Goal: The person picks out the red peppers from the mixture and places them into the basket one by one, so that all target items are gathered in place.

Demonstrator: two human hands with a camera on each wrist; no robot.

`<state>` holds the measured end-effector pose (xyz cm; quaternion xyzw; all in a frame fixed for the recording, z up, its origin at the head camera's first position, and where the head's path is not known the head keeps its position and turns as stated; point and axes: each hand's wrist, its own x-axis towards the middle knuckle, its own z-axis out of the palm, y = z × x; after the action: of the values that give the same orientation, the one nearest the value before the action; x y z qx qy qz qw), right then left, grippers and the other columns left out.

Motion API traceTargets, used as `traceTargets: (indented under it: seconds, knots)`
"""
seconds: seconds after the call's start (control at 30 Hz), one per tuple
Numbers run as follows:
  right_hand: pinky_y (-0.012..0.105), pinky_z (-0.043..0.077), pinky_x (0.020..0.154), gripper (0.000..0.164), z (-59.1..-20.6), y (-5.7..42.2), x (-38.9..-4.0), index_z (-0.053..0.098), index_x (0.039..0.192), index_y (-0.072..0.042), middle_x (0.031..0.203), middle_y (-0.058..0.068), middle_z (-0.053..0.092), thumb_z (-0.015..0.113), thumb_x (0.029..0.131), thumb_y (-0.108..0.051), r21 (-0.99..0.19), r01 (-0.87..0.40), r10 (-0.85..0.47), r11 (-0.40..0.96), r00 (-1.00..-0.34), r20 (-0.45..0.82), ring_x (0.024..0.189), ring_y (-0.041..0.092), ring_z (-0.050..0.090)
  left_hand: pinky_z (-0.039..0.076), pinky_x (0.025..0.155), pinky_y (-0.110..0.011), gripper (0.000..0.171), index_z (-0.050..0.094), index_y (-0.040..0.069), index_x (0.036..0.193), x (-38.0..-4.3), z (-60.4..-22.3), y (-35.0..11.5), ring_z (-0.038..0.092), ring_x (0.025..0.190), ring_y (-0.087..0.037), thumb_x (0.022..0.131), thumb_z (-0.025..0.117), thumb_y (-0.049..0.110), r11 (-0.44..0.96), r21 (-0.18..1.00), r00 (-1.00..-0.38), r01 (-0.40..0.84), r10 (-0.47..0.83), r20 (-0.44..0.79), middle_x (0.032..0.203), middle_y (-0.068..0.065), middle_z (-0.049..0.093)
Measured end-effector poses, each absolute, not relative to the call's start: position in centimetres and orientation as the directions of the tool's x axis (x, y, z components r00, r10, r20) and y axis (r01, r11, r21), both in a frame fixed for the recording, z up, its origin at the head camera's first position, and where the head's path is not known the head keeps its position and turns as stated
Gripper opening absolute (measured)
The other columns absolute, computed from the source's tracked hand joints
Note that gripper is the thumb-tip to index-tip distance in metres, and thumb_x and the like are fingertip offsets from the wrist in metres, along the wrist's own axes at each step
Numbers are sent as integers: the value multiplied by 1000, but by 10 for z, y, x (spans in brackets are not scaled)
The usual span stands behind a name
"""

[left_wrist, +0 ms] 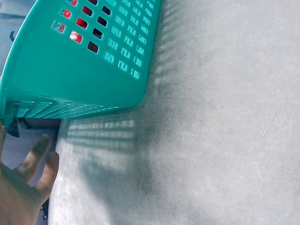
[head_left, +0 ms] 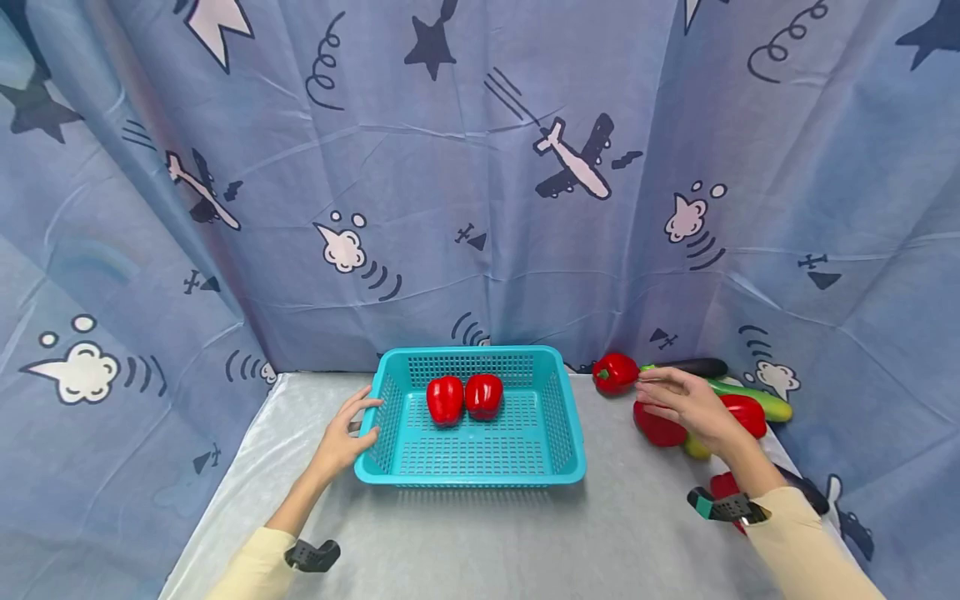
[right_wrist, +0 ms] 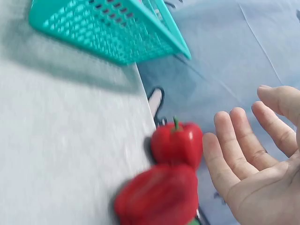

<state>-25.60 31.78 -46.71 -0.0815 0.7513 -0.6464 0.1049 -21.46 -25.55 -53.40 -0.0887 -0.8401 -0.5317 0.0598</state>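
Observation:
A turquoise plastic basket (head_left: 472, 481) stands on the grey-white table, with two red bell peppers (head_left: 446, 401) side by side toward its back. My left hand (head_left: 341, 437) is at the basket's left rim, thumb and fingers spread, fingertips right at the edge. Over the pile on the right, my right hand (head_left: 686, 407) hovers with fingers extended and nothing in its palm. Closest to it are a red bell pepper (right_wrist: 176, 143) with a green stem, by the curtain, and another red bell pepper (head_left: 658, 425) partly under the hand.
Beyond the right hand lie a dark eggplant (head_left: 701, 367), a green cucumber (head_left: 765, 403) and another red pepper (head_left: 746, 414). More vegetables are partly hidden by the right forearm. A blue patterned curtain (head_left: 450, 208) borders the table at the back and sides.

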Motion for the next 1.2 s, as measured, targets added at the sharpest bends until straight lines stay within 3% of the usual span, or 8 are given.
traceTargets:
  seconds: [0.1,0.3,0.6,0.73,1.13,1.2]
  knots:
    - [36,55,92,35,-468,338,-244,54,134,3,120,4,67,60,104,-14,-996,21,-253,89,-967,-43,107,20,68,56,88,-52,46,61,2,136,-215,-535,-255,60,112,-46,91,68,-8,425,883,-980,198,78,183,161,-17,29]
    - [30,57,85,22,-472,367,-221,62,126,-8,115,-4,70,58,105,-10,-995,-15,-232,94,-973,-7,102,16,70,57,87,-50,47,60,0,136,-215,-539,-256,60,112,-47,91,66,-11,434,879,-980,197,76,182,161,-18,29]
    - [29,58,83,24,-483,392,-193,66,126,-8,114,-5,71,55,104,-2,-1000,-1,-192,-20,-981,5,101,13,70,56,88,-51,47,60,1,136,-213,-538,-256,59,114,-48,91,67,-8,422,886,-981,195,78,178,161,-17,29]
    - [31,58,83,25,-486,400,-183,68,122,-14,113,-4,72,56,104,-2,-999,17,-153,-50,-988,-9,99,14,71,56,89,-53,46,60,0,136,-212,-536,-257,59,114,-48,91,67,-9,415,886,-978,207,82,190,161,-19,29]
    - [32,57,86,30,-493,434,-167,68,126,-11,115,-2,72,55,103,3,-998,-2,-159,-68,-987,13,103,13,70,54,89,-56,46,59,-2,136,-216,-536,-257,58,114,-50,92,67,-9,424,875,-973,232,99,210,161,-21,28]
    - [30,57,84,30,-494,440,-166,68,127,-9,115,-3,72,57,102,2,-1000,-6,-146,-18,-989,9,102,11,70,55,89,-55,46,59,-2,136,-216,-537,-258,58,113,-50,91,66,-10,422,877,-974,228,98,206,161,-21,28]
